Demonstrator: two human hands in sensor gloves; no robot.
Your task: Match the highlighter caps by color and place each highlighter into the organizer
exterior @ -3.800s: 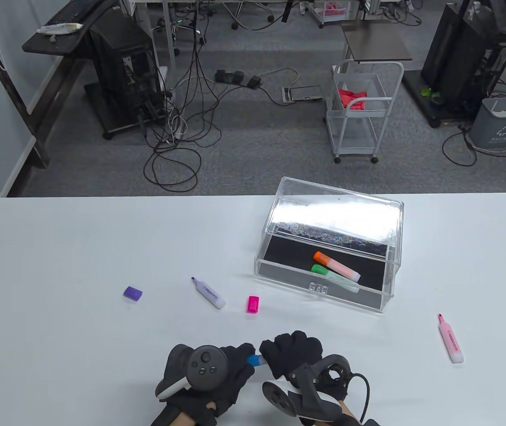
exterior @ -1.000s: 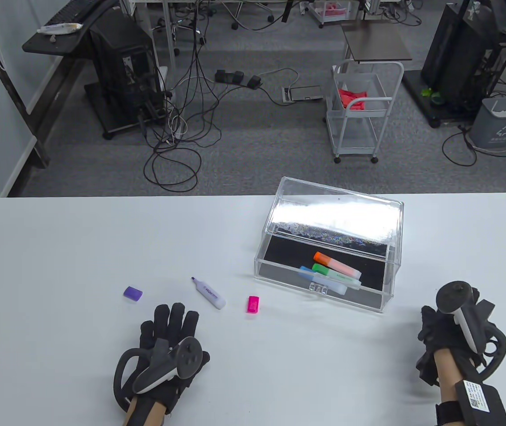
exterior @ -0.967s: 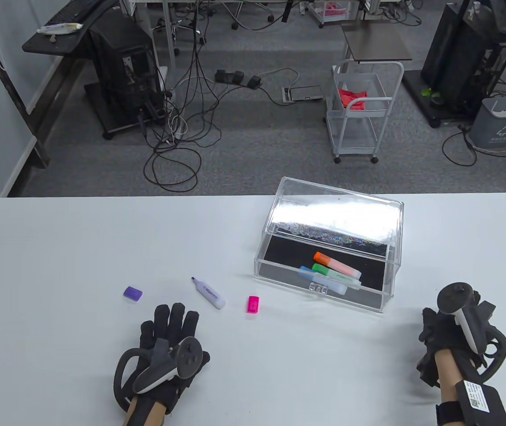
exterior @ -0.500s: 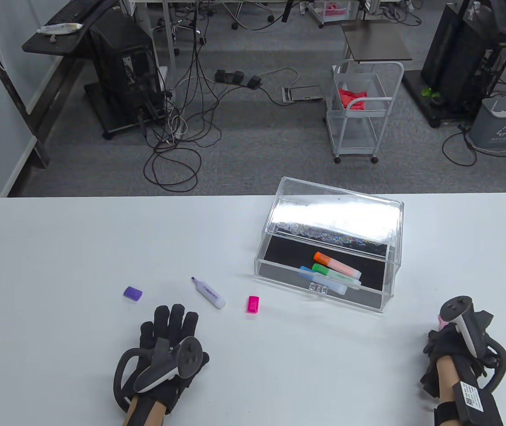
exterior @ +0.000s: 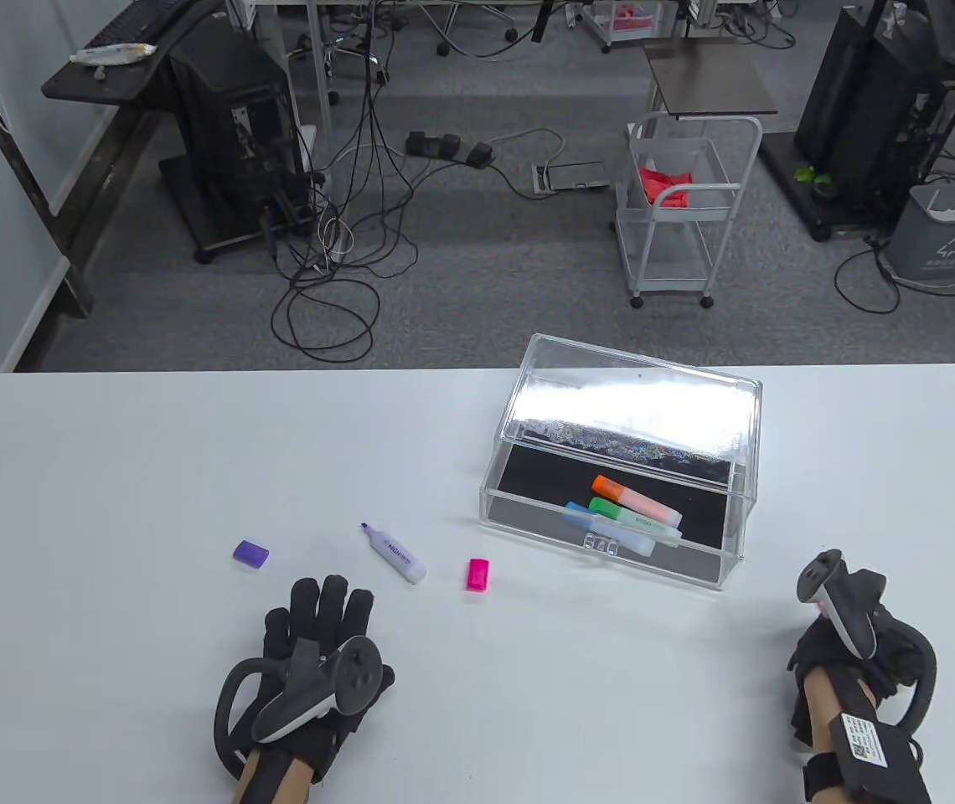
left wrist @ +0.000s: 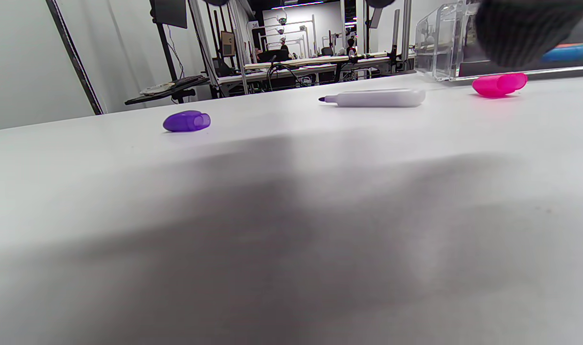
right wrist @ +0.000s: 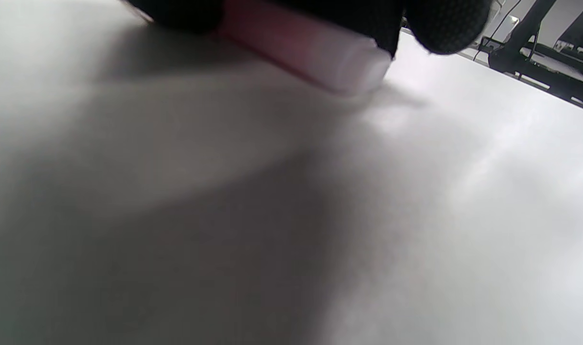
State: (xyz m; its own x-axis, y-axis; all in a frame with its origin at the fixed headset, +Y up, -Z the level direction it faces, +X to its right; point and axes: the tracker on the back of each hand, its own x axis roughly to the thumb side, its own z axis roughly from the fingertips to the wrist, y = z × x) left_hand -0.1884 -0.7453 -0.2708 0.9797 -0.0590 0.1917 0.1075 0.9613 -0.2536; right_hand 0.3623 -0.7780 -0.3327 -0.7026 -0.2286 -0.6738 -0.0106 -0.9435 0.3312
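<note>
Our knit-gloved right hand (exterior: 833,662) grips the pale pink highlighter (right wrist: 303,50), a blocky matte barrel. Our left hand (exterior: 318,636) lies flat, fingers spread. The stubby glossy pink cap (exterior: 477,575) sits near the clear acrylic organizer (exterior: 611,548).

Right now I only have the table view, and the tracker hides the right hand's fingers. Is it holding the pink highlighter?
Observer: Yes. In the right wrist view, the right hand's fingers curl over the pink highlighter, with its flat end poking out.
Operator: Is it off the table?
Observer: Cannot tell. That end sits very close to the table.
Operator: Which way does the purple cap open?
Observer: In the left wrist view, the purple cap lies on its side, open end toward the purple highlighter.
</note>
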